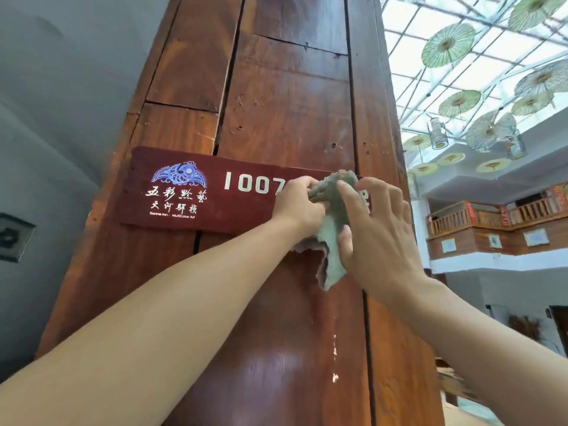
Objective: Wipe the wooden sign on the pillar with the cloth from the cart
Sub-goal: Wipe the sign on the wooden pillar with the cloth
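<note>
A dark red wooden sign (172,192) with a blue fish emblem, white characters and the number 1007 hangs on the brown wooden pillar (285,96). A crumpled grey-green cloth (330,229) is bunched against the sign's right end and hangs down below it. My left hand (299,204) grips the cloth's upper left part. My right hand (379,232) holds the cloth from the right, thumb and fingers pinching it. Both hands and the cloth hide the sign's right portion.
A grey wall (46,133) with a dark square fixture (13,238) lies to the left. To the right are a wooden balcony railing (491,213), hanging lamps (438,135) and paper umbrellas (448,44) under a glass roof.
</note>
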Demonstrator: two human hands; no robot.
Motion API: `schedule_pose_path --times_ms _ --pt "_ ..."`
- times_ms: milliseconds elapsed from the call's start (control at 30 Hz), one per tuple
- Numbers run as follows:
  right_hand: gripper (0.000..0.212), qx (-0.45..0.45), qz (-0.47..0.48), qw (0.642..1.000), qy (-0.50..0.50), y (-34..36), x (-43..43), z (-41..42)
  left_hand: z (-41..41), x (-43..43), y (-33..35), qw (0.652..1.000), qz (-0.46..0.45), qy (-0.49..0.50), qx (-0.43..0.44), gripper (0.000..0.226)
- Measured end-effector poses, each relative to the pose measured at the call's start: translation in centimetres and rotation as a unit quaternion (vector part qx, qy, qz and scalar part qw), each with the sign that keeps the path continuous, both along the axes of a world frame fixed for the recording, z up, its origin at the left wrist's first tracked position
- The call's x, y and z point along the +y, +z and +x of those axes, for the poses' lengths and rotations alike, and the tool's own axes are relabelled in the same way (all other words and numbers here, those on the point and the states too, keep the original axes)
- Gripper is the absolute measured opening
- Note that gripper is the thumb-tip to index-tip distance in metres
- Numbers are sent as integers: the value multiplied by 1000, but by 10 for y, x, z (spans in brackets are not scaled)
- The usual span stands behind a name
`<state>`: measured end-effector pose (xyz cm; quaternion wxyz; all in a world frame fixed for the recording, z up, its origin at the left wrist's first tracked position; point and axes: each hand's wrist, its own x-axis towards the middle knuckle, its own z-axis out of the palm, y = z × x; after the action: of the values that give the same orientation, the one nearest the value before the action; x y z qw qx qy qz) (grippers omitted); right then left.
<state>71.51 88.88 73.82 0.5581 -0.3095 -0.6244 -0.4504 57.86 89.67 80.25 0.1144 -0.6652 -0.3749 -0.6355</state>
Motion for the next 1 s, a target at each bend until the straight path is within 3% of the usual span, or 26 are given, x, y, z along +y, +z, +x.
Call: schedule_pose_path --times_ms 100,167,333,467,600,667,767,833,933,1000 --pt "58 -40 -13 993 113 9 10 -18 4 7 20 999 7 16 32 17" --pt "59 -44 -46 987 151 13 22 -29 3 12 33 997 26 40 69 21" --pt "64 23 -102 972 209 32 62 -41 -8 18 55 972 115 133 154 9" --pt "78 -8 -143 980 135 42 89 -53 -17 27 61 954 147 175 193 12" --pt "93 -9 -104 993 45 50 100 -62 -29 27 71 927 181 217 245 18" --pt "90 -27 -87 996 10 52 103 -59 -45 23 75 920 180 232 260 17" --pt "79 -71 -66 995 -37 57 110 -40 -81 19 66 906 214 270 247 29" --pt "77 -66 -76 993 -66 62 117 -13 -110 17 56 894 260 309 193 42" --pt "86 10 -140 986 -92 67 128 27 -160 11 44 876 292 375 84 50" --pt "93 62 -197 974 -95 74 129 35 -186 10 38 863 280 417 58 55"
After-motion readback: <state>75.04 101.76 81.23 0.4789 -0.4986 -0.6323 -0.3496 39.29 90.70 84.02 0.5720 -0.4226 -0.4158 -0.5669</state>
